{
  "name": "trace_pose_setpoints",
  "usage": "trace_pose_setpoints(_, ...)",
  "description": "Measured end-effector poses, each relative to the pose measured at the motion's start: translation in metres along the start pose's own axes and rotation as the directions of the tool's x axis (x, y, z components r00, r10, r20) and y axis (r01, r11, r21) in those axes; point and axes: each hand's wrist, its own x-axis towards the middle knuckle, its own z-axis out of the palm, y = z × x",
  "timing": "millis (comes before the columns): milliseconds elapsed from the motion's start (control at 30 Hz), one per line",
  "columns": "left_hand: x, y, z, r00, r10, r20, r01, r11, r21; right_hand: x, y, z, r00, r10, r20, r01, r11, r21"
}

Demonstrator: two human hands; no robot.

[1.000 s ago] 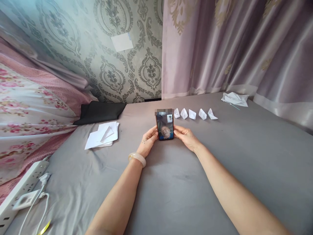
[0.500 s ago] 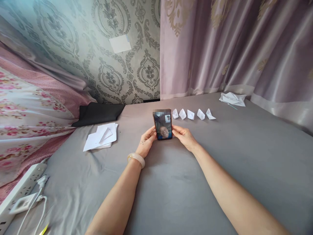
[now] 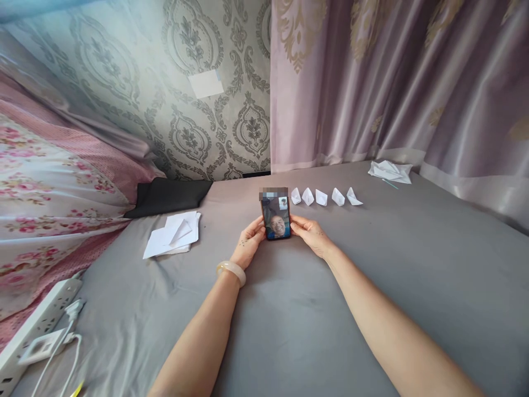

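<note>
A dark phone [image 3: 276, 218] stands upright over the grey sheet, its lit screen showing a person in a video call. My left hand [image 3: 249, 240], with a pale bangle [image 3: 231, 272] at the wrist, grips the phone's left edge. On the opposite edge, my right hand [image 3: 311, 234] holds the phone between thumb and fingers. Several small folded white papers [image 3: 321, 197] stand in a row just right of the phone.
White sheets with a folded piece [image 3: 173, 236] lie at left, near a black cloth [image 3: 169, 197]. More folded paper [image 3: 390, 171] sits at the far right beside a thin green stick [image 3: 390, 183]. A power strip [image 3: 39, 317] with cables is at lower left. Curtains and a patterned wall stand behind.
The view has shifted slightly, so the bed and phone appear a little lower. On the screen, the person's face shows more fully. Both hands keep their hold on the phone.
</note>
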Motion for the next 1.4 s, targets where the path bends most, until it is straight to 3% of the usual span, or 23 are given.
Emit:
trace_pose_setpoints(167, -0.001, 0.000, 0.000, 0.999, 0.029, 0.036, -0.029, 1.000, -0.006, -0.002, -0.003, 0.002, 1.000, 0.006, -0.014, -0.005, 1.000, 0.013)
trace_pose_setpoints(733, -0.004, 0.001, 0.000, 1.000, -0.016, -0.008, 0.016, 0.999, -0.044, -0.008, -0.014, 0.007, 0.997, 0.066, 0.032, -0.069, 0.994, 0.088)
trace_pose_setpoints(1400, -0.004, 0.002, -0.001, 1.000, -0.019, 0.026, 0.019, 0.999, -0.029, -0.004, -0.007, 0.005, 0.995, 0.100, -0.018, -0.098, 0.992, 0.084)
